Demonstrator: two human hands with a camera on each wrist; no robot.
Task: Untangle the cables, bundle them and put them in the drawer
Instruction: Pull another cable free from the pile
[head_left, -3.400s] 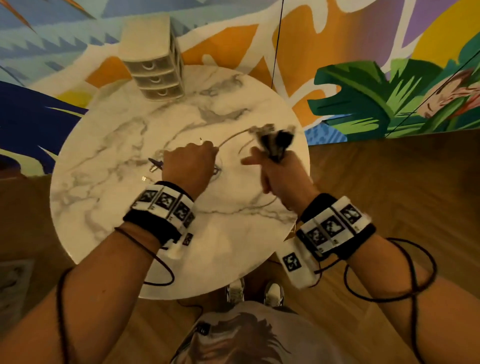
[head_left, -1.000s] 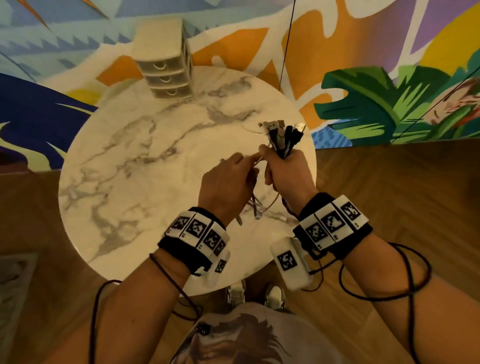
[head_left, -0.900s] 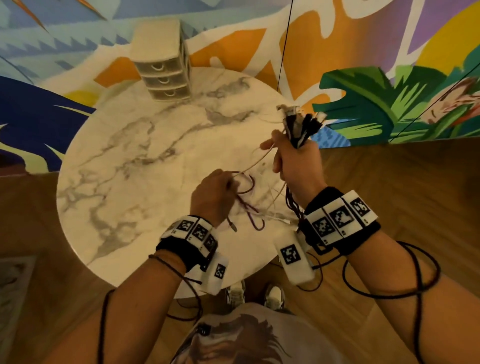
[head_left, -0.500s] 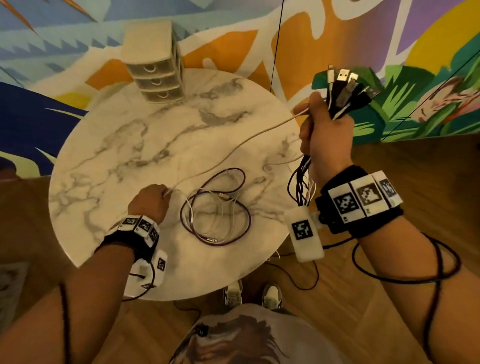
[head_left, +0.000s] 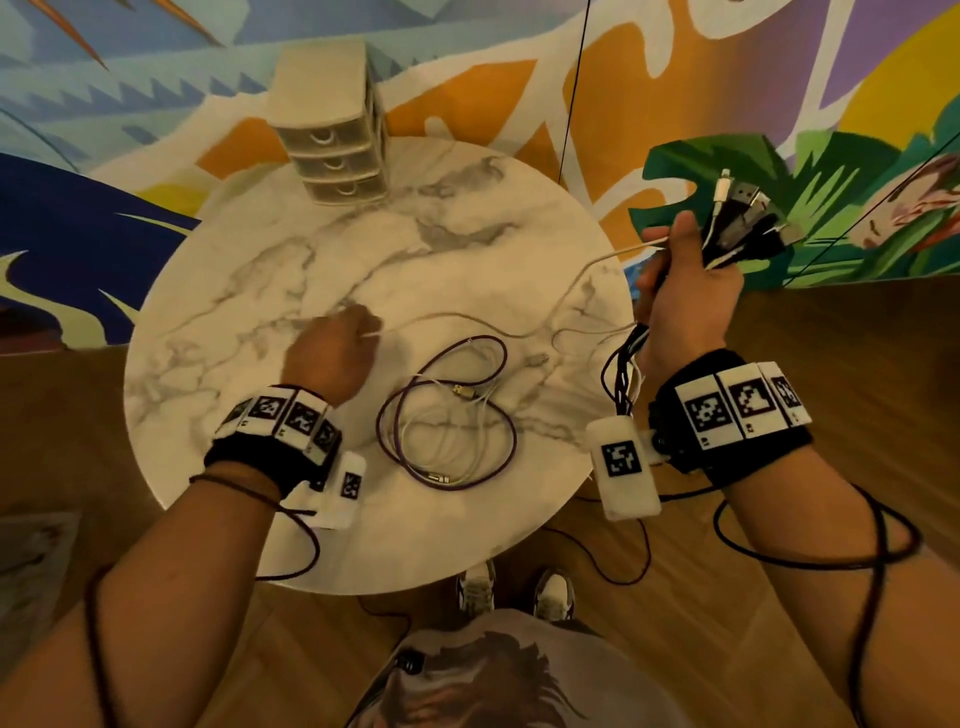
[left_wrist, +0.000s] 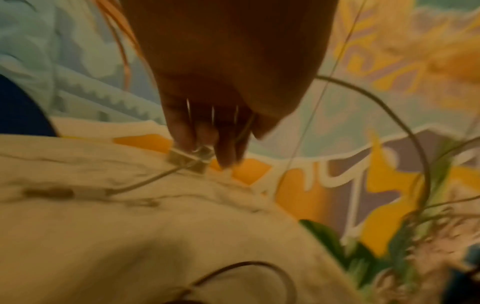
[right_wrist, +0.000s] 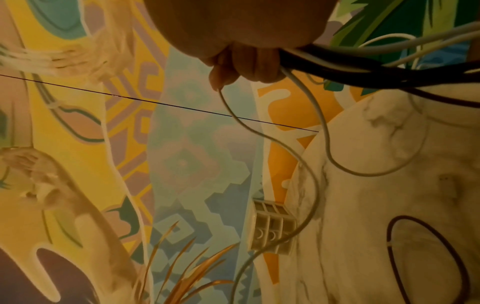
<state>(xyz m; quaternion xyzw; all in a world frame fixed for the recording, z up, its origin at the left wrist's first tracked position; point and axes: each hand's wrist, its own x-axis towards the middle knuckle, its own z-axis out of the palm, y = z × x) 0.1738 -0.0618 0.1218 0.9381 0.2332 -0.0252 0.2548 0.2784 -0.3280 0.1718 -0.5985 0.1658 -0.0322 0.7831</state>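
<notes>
a person is standing over a round marble table (head_left: 218, 332), working a tangle of cables apart. the right hand (head_left: 685, 306), lifted off the table's right edge, is gripping a bunch of cable ends (head_left: 743, 218) in a closed fist, plugs fanning up past the thumb. one white cable (head_left: 524, 317) is running from that fist down and leftward across the marble to the left hand (head_left: 332, 353), so its long axis is lying nearly straight between the two hands. the left hand's fingers are curling down over the cable's far end; the wrist view is blurred, but they appear to be pinching it near a small metal plug (left_wrist: 191, 159). between the hands, nearer the left one, a purple cable (head_left: 447, 410) is lying in loose loops on the table with thin white leads. the drawer unit (head_left: 332, 135) is sitting shut at the far edge, well apart from both hands, closer to the left.
</notes>
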